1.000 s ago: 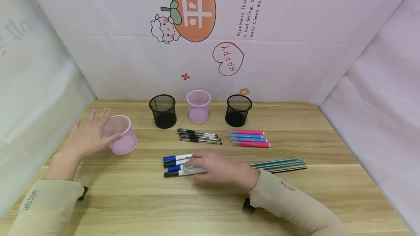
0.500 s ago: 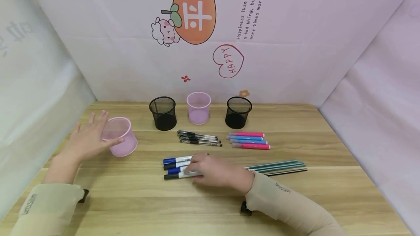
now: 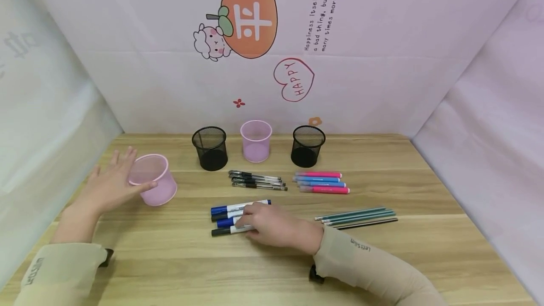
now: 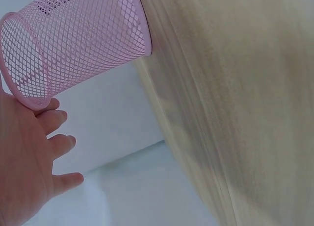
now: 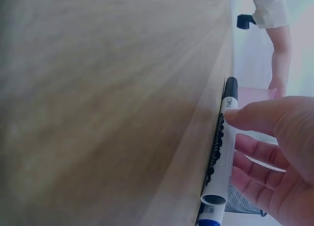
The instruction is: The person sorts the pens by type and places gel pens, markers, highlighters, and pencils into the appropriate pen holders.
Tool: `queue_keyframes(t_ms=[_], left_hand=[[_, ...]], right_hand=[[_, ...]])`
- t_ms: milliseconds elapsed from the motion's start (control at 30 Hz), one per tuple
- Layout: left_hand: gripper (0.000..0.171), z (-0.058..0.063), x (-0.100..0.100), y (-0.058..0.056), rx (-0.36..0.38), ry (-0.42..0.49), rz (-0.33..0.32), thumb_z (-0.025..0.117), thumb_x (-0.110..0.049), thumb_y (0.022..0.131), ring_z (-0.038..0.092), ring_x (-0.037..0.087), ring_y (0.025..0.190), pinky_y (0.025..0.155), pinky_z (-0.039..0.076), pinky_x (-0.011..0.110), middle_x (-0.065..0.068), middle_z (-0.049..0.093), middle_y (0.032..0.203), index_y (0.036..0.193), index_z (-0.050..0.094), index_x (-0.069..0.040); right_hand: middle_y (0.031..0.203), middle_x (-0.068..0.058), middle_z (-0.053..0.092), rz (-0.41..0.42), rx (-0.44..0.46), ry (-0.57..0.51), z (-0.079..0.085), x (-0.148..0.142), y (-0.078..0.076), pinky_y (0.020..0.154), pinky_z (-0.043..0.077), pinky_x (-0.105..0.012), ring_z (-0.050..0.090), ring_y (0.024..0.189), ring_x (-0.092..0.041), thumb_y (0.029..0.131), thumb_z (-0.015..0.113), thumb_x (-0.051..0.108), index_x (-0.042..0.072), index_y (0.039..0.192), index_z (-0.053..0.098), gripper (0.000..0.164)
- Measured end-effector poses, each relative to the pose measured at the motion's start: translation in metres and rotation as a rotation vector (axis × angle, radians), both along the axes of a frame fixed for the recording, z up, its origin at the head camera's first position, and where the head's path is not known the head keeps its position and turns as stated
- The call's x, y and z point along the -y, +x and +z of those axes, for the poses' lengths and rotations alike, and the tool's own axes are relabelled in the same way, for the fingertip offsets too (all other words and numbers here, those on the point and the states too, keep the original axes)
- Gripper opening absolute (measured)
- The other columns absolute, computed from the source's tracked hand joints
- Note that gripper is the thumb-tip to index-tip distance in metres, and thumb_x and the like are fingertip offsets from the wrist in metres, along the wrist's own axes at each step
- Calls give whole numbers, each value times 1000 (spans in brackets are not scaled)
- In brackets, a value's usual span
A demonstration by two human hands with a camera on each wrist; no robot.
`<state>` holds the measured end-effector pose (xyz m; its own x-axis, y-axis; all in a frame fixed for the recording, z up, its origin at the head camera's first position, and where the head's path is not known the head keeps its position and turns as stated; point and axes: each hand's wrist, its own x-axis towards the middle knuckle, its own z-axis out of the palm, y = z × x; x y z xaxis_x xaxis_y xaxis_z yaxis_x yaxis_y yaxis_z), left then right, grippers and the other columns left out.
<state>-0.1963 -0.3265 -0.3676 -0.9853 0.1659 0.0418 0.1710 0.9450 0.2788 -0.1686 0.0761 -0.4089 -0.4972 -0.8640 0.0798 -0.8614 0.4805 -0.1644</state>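
In the head view my left hand (image 3: pixel 108 185) rests at a pink mesh pen holder (image 3: pixel 159 188), its thumb along the near rim and its fingers spread behind. The left wrist view shows the same pen holder (image 4: pixel 83 44) upright, its rim against relaxed fingers. My right hand (image 3: pixel 272 223) bends over several whiteboard markers lying side by side. In the right wrist view its thumb and fingers pinch the nearest, black-capped marker (image 5: pixel 221 147), which lies low along the table. The fingertips are hidden behind it. Another blue-capped marker (image 3: pixel 218 210) lies at the far side of the row.
Along the back stand a black mesh pen holder (image 3: pixel 210 148), a pink one (image 3: pixel 256 140) and another black one (image 3: pixel 308 145). Gel pens (image 3: pixel 257 181), pink and blue highlighters (image 3: pixel 323 182) and pencils (image 3: pixel 357 216) lie in groups. White printed cloth (image 3: pixel 170 84) walls the table.
My right hand has slid slightly left along the markers, uncovering more of the pencils and the far marker's end. My left hand stays at the pink pen holder. The head view shifts slightly.
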Motion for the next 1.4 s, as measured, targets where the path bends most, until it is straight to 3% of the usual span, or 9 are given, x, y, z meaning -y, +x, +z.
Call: queue_keyframes(t_ms=[900,1167,1400], left_hand=[[114,-2,3,-2,31,13,-5,59,-68,94,-2,56,149,105,-2,83,32,1,165,161,4,5],[113,-3,3,-2,22,10,-9,60,-66,94,-1,57,149,104,-2,84,32,2,165,161,5,6],[114,-2,3,-2,35,17,-8,60,-67,94,-3,56,149,104,-3,84,31,-1,165,161,3,5]], right_hand=[[110,-1,71,4,-15,58,8,1,2,87,54,-21,67,101,-11,91,77,8,14,122,76,32],[108,-2,72,29,13,-33,11,-1,-1,88,53,-19,67,99,-10,90,77,7,11,120,77,30],[107,-4,71,-7,90,-80,18,-2,-7,78,51,-12,65,91,-7,89,78,5,8,121,76,33]])
